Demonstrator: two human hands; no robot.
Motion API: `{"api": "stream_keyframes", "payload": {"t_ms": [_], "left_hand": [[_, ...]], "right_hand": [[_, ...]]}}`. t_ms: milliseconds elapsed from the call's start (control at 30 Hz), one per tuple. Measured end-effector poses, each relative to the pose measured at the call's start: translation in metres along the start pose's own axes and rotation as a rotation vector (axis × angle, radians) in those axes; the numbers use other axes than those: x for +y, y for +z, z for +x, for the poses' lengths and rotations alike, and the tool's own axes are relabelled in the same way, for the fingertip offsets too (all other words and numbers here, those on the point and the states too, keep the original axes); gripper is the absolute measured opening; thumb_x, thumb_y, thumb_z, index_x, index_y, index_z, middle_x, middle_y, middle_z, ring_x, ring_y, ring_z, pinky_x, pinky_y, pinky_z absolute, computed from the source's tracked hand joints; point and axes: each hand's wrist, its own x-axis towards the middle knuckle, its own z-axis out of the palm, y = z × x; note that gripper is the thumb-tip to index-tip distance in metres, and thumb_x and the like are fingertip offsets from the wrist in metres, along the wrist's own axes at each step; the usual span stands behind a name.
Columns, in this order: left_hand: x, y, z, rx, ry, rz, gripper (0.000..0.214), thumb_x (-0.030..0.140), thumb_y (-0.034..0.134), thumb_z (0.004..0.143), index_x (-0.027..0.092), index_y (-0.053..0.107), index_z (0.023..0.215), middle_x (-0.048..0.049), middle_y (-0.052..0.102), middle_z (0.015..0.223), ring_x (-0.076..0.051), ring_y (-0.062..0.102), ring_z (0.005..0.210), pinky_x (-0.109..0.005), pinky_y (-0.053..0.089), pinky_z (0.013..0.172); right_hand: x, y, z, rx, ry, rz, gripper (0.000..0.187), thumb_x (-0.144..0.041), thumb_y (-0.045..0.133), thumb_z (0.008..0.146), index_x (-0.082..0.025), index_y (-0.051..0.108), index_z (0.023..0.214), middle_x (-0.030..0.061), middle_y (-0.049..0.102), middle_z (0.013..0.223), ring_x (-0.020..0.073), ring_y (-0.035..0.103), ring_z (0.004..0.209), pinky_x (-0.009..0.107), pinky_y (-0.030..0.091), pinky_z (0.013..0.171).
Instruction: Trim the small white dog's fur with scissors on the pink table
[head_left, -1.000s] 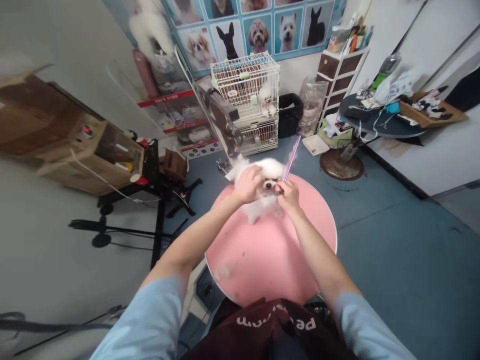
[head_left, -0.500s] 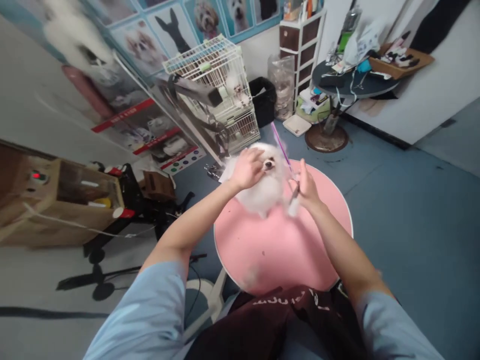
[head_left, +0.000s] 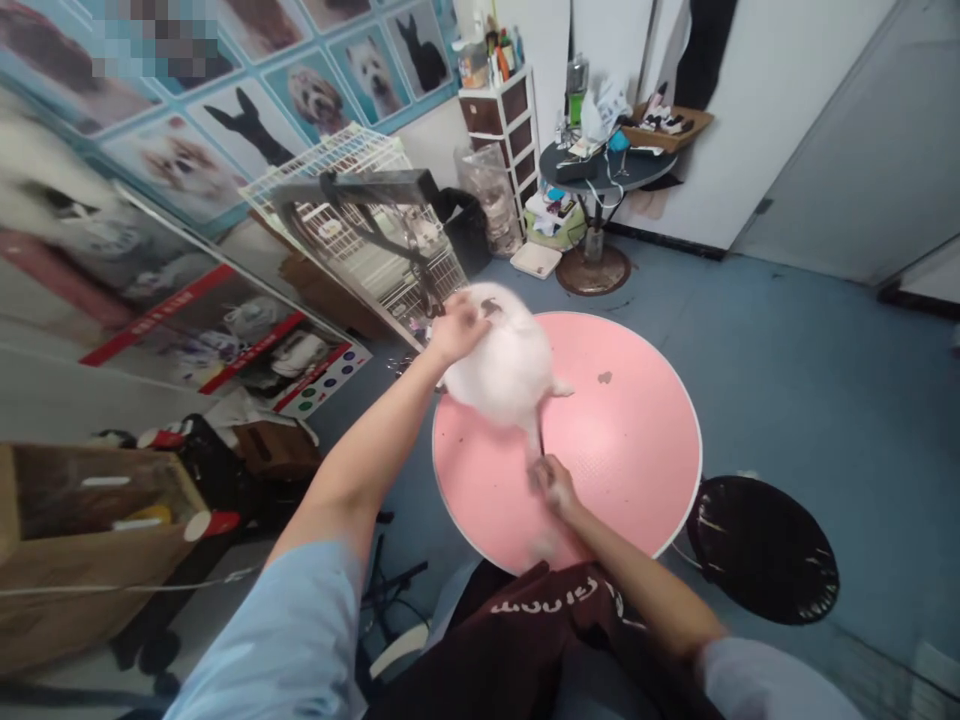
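Note:
A fluffy white dog [head_left: 504, 365] is on the round pink table [head_left: 637, 440], near its back left edge. My left hand [head_left: 459, 328] is closed on the side of the dog's head by the muzzle, with the thumb across the front. Below the dog, my right hand [head_left: 556, 487] is closed around scissors [head_left: 541, 437]. Their thin dark blade points up beside the dog's front leg [head_left: 533, 428]; motion blur hides the handles. A small grey-white tuft of hair [head_left: 543, 546] lies at the table's near edge.
Behind the dog, a black metal arm [head_left: 382, 188] stands before a wire cage [head_left: 337, 235]. A black round stool [head_left: 763, 550] is at the right. Farther back are a black bin [head_left: 463, 232], a drawer tower [head_left: 499, 115] and a cluttered dark round table [head_left: 607, 178].
My right hand has dropped with the scissors from beside the dog's head to below its chest. My left hand stays at the head, which has tilted. The view has swung right.

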Motion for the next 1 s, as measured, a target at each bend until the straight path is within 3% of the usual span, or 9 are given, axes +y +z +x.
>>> {"api": "stream_keyframes", "payload": {"t_ms": [67, 167, 300, 433, 633, 767, 867, 933, 1000], "left_hand": [[0.002, 0.001, 0.0, 0.027, -0.007, 0.014, 0.018, 0.037, 0.063, 0.08, 0.019, 0.063, 0.078, -0.0128, 0.057, 0.144, -0.03, 0.054, 0.133, -0.04, 0.046, 0.11], [0.002, 0.004, 0.0, 0.069, 0.031, 0.036, 0.019, 0.038, 0.062, 0.08, 0.019, 0.061, 0.075, -0.0133, 0.063, 0.133, -0.029, 0.056, 0.128, -0.04, 0.047, 0.108], [0.002, 0.008, 0.001, 0.091, 0.09, 0.054, 0.02, 0.036, 0.06, 0.081, 0.019, 0.058, 0.07, -0.0132, 0.068, 0.117, -0.028, 0.06, 0.118, -0.037, 0.049, 0.104], [0.008, 0.009, 0.0, 0.086, 0.158, 0.07, 0.019, 0.034, 0.06, 0.083, 0.017, 0.06, 0.073, -0.0136, 0.068, 0.11, -0.027, 0.061, 0.115, -0.035, 0.047, 0.105], [0.019, 0.009, -0.001, 0.069, 0.186, 0.105, 0.019, 0.031, 0.061, 0.083, 0.017, 0.06, 0.07, -0.0139, 0.067, 0.109, -0.027, 0.06, 0.117, -0.034, 0.046, 0.107], [0.023, 0.009, 0.0, 0.028, 0.164, 0.104, 0.02, 0.03, 0.063, 0.081, 0.016, 0.057, 0.067, -0.0151, 0.065, 0.115, -0.028, 0.06, 0.117, -0.034, 0.046, 0.106], [0.022, 0.011, 0.001, 0.041, 0.159, 0.086, 0.022, 0.031, 0.061, 0.081, 0.017, 0.055, 0.066, -0.0151, 0.065, 0.116, -0.029, 0.058, 0.123, -0.036, 0.045, 0.107], [0.019, 0.012, 0.002, 0.048, 0.148, 0.076, 0.023, 0.033, 0.061, 0.081, 0.018, 0.053, 0.065, -0.0144, 0.066, 0.114, -0.029, 0.057, 0.123, -0.036, 0.045, 0.107], [0.015, 0.013, 0.004, 0.044, 0.132, 0.073, 0.024, 0.034, 0.06, 0.081, 0.018, 0.053, 0.064, -0.014, 0.067, 0.112, -0.029, 0.057, 0.122, -0.035, 0.046, 0.107]], "right_hand": [[-0.017, 0.038, 0.015, 0.226, 0.317, 0.691, 0.025, -0.043, 0.055, 0.084, -0.024, 0.044, 0.071, -0.0009, 0.058, 0.061, 0.0156, 0.055, 0.057, 0.024, 0.038, 0.052], [-0.05, 0.072, 0.044, 0.247, 0.326, 0.905, 0.03, -0.047, 0.063, 0.077, -0.024, 0.044, 0.073, -0.0002, 0.061, 0.062, 0.0141, 0.056, 0.056, 0.022, 0.035, 0.047], [-0.06, 0.078, 0.039, 0.26, 0.242, 1.168, 0.03, -0.045, 0.07, 0.072, -0.021, 0.054, 0.081, 0.0025, 0.071, 0.074, 0.0112, 0.057, 0.055, 0.019, 0.032, 0.044], [-0.065, 0.071, 0.036, 0.399, 0.498, 1.194, 0.027, -0.039, 0.071, 0.069, -0.022, 0.051, 0.074, 0.0006, 0.067, 0.066, 0.0117, 0.057, 0.053, 0.018, 0.026, 0.041], [-0.09, 0.076, 0.041, 0.389, 0.164, 1.101, 0.024, -0.043, 0.066, 0.075, -0.021, 0.058, 0.081, 0.0028, 0.073, 0.076, 0.0117, 0.057, 0.053, 0.021, 0.032, 0.043], [-0.071, 0.077, 0.032, 0.442, 0.408, 1.14, 0.025, -0.04, 0.068, 0.071, -0.023, 0.05, 0.076, 0.0006, 0.069, 0.066, 0.0132, 0.058, 0.051, 0.021, 0.029, 0.04], [-0.061, 0.077, 0.039, 0.331, 0.354, 1.227, 0.026, -0.037, 0.072, 0.068, -0.022, 0.051, 0.076, 0.0014, 0.069, 0.066, 0.015, 0.063, 0.058, 0.02, 0.033, 0.043], [-0.056, 0.077, 0.043, 0.362, 0.306, 1.279, 0.028, -0.039, 0.073, 0.071, -0.022, 0.053, 0.081, 0.0018, 0.071, 0.073, 0.0142, 0.065, 0.061, 0.019, 0.032, 0.043], [-0.052, 0.079, 0.046, 0.399, 0.376, 1.3, 0.029, -0.039, 0.073, 0.073, -0.022, 0.051, 0.08, -0.0003, 0.068, 0.069, 0.013, 0.063, 0.058, 0.018, 0.028, 0.042]]}}
